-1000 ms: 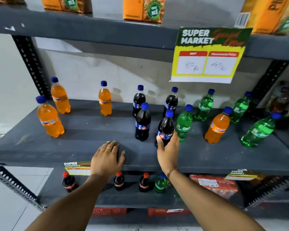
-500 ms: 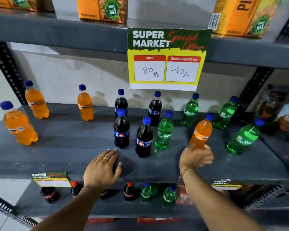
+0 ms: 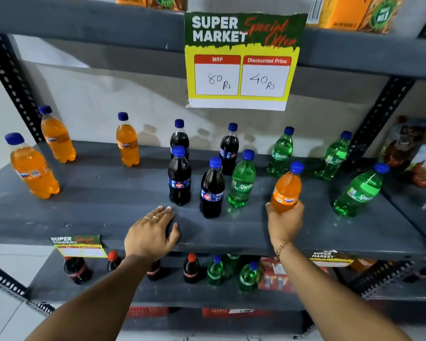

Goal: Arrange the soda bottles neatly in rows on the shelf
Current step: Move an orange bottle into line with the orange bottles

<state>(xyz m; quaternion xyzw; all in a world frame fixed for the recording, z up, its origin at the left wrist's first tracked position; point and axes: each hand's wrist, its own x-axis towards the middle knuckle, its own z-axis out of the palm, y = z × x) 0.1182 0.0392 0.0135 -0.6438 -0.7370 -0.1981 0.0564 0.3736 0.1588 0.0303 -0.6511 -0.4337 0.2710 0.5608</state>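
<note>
Soda bottles with blue caps stand scattered on the grey shelf (image 3: 96, 207). My right hand (image 3: 284, 223) grips the base of an orange Fanta bottle (image 3: 287, 187), which sits among the green bottles right of centre. My left hand (image 3: 149, 236) rests flat on the shelf's front edge, fingers spread, holding nothing. Three other orange bottles (image 3: 33, 168) stand at the left. Several dark cola bottles (image 3: 179, 177) cluster in the middle. Green Sprite bottles (image 3: 241, 180) stand to the right, with one (image 3: 359, 191) leaning at the far right.
A yellow price sign (image 3: 241, 62) hangs from the upper shelf (image 3: 84, 20), which carries orange cartons (image 3: 342, 11). The lower shelf holds small cola and green bottles (image 3: 191, 268) and a red pack (image 3: 273, 276). Black perforated uprights (image 3: 379, 119) frame the shelf.
My right hand left the dark cola bottle, moved right and took hold of the orange bottle. My view has shifted right and closer. My left hand has stayed on the shelf edge.
</note>
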